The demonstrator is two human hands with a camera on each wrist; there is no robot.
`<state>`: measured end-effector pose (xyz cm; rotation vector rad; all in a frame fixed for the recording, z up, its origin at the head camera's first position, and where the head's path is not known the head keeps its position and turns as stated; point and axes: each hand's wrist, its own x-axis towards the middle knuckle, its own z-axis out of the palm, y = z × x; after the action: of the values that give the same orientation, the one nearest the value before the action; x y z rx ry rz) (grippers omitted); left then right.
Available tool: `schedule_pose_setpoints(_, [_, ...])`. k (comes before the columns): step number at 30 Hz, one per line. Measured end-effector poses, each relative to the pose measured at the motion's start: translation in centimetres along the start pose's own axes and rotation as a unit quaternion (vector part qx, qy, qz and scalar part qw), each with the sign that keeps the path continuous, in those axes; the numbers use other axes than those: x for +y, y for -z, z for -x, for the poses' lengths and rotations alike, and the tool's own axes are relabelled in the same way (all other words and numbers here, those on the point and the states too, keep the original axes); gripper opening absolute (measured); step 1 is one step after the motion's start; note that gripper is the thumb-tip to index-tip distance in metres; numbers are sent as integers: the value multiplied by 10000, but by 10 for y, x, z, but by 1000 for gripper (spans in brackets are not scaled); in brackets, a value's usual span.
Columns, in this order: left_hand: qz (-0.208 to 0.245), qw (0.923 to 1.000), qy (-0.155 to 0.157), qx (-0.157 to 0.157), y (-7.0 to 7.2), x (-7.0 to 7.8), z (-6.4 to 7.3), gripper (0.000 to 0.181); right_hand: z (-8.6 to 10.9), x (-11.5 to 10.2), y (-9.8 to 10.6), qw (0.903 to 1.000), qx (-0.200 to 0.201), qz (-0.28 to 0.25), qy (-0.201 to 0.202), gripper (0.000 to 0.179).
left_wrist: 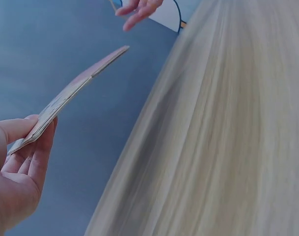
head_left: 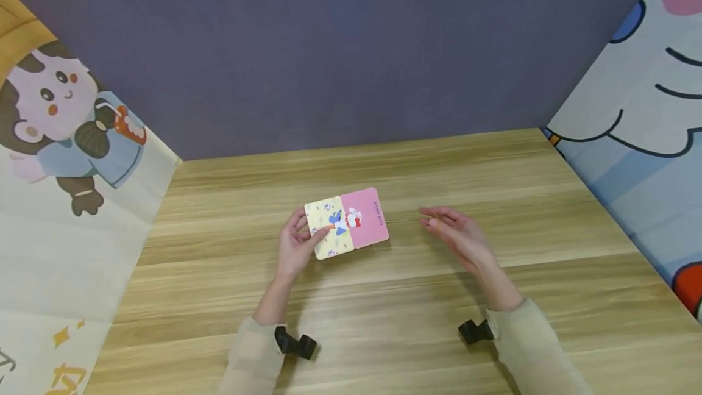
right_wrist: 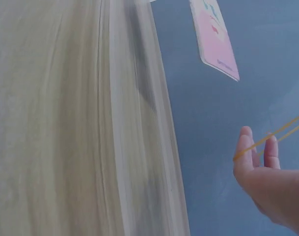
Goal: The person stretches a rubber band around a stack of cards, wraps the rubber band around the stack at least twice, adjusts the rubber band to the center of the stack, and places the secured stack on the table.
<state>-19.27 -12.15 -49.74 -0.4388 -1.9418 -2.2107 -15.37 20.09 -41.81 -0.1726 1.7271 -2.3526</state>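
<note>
A small booklet [head_left: 368, 219], one half pale yellow and the other pink with a white rabbit-like figure, spreads out above the wooden table. My left hand [head_left: 296, 247] pinches its yellow end, thumb on the upper face and fingers beneath; the left wrist view shows the booklet [left_wrist: 73, 88] edge-on as thin layers. Off to the right, apart from the booklet, my right hand [head_left: 457, 236] has its fingers extended. A yellow-orange rubber band [right_wrist: 282, 129] is stretched across the fingers of that right hand [right_wrist: 277, 191], its far end running out of the right wrist view.
The wood-grain table [head_left: 384, 322] meets a blue-grey panel [head_left: 351, 53] at the back. Cartoon-printed walls flank it, left [head_left: 33, 249] and right [head_left: 647, 200]. Both wrists carry small black cameras, left [head_left: 296, 344] and right [head_left: 475, 331].
</note>
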Motion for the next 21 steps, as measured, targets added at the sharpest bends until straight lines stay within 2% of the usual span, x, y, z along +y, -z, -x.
schedule_pose_setpoints(4, [189, 9998, 80, 58, -14, 30, 1, 50, -5, -1, -6, 10000, -16, -57, -34, 45])
schedule_pose_setpoints(7, [267, 9990, 334, 151, -25, 56, 1, 49, -9, 0, -9, 9997, -80, -198, 67, 47])
schedule_pose_setpoints(9, [240, 9980, 536, 224, -29, 63, 0, 49, -13, 1, -11, 9992, -164, -334, 173, 46])
schedule_pose_setpoints(13, [363, 9964, 703, 309, -35, 67, -3, 48, -18, 5, -15, 9982, -258, -469, 277, 45])
schedule_pose_setpoints(21, [262, 9971, 574, 420, -42, 64, -11, 46, -27, 13, -24, 9975, -336, -604, 135, 50])
